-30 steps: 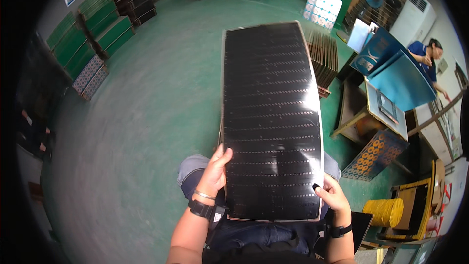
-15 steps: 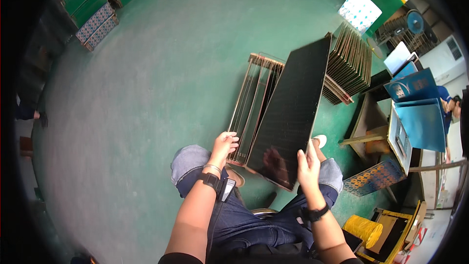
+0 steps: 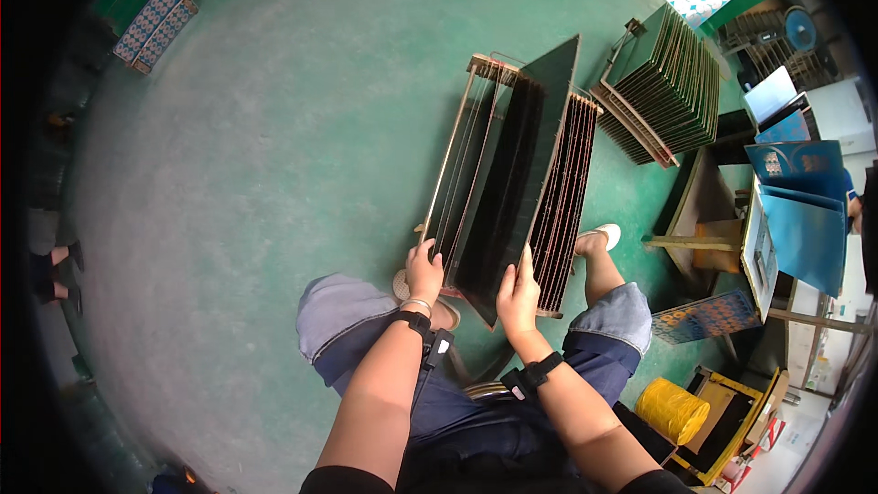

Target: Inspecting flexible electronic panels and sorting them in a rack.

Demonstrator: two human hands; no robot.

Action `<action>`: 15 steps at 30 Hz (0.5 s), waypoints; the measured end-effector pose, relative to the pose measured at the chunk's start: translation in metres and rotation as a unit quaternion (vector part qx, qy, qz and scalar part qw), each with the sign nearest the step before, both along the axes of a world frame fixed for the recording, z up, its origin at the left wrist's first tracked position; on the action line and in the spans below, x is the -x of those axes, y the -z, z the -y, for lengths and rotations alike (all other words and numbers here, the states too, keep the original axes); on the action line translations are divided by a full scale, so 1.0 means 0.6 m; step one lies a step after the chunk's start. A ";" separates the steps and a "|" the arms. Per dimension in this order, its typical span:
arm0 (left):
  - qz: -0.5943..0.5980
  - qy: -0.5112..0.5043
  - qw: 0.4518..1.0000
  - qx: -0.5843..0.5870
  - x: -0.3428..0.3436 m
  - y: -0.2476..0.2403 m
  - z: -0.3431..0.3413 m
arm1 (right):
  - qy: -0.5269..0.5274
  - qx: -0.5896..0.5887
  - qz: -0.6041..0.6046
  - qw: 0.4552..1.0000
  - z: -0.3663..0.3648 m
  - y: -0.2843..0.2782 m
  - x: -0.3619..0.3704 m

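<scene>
A dark flat panel (image 3: pixel 533 160) stands tilted over a slotted wire rack (image 3: pixel 448 160) between my knees. My right hand (image 3: pixel 519 299) grips the panel near its lower right edge, fingers pointing upward along it. At the near left corner of the rack, my left hand (image 3: pixel 423 273) has its fingers curled on the frame. To the right of the held panel, the rack is filled with several thin upright panels (image 3: pixel 569 187) with reddish edges. The lower end of the held panel is partly hidden by the rack and my right hand.
Beyond on the right stands a second rack of upright panels (image 3: pixel 672 82). A wooden worktable (image 3: pixel 700 242) with blue sheets (image 3: pixel 800 229) is to its right. Nearer lies a yellow spool (image 3: pixel 672 410). Two patterned boxes (image 3: pixel 155 26) sit far left. A person's feet (image 3: pixel 73 274) show at the left.
The panel has swung leftward and turned more edge-on, uncovering the filled right part of the rack. My right hand has moved left with it; my left hand has settled on the rack corner.
</scene>
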State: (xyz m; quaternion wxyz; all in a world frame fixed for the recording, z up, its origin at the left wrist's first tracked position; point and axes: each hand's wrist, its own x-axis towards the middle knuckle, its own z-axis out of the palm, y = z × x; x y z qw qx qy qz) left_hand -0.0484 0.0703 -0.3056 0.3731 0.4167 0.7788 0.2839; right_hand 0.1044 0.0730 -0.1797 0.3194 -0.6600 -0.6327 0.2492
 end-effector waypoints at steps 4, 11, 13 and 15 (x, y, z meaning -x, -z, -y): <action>-0.037 0.021 0.998 -0.042 -0.018 0.022 0.010 | 0.013 0.069 -0.066 0.995 0.005 -0.025 0.002; 0.036 0.005 0.999 0.008 0.007 0.060 0.014 | -0.020 0.048 -0.040 0.998 -0.008 -0.007 -0.016; 0.001 0.025 0.999 -0.019 -0.009 0.020 0.006 | -0.014 0.057 -0.050 0.997 -0.010 -0.009 -0.016; -0.037 0.045 0.997 -0.047 -0.016 -0.010 -0.003 | -0.026 0.055 -0.042 0.997 -0.012 -0.020 -0.010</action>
